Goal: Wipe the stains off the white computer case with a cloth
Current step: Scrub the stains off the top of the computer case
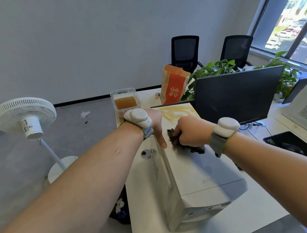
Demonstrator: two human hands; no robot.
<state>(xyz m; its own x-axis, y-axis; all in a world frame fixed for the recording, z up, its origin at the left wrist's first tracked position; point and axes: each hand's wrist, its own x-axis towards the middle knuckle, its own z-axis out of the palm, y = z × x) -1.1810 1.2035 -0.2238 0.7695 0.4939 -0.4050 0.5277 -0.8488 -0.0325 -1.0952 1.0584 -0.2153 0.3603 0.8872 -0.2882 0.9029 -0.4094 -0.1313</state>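
Observation:
The white computer case (201, 174) lies on its side on the white desk. Yellowish-brown stains (175, 112) smear its far end. My right hand (190, 132) grips a dark crumpled cloth (194, 147) and presses it on the case's top panel, just short of the stains. My left hand (156, 125) rests on the case's left edge, thumb pointing down along the side; its other fingers are hidden behind the hand.
A clear plastic tub (125, 101) of brownish liquid stands beyond the case. An orange paper bag (174, 85), a black monitor (236, 97), green plants (215, 67) and a mouse pad (291, 143) crowd the desk. A white fan (24, 116) stands on the floor at left.

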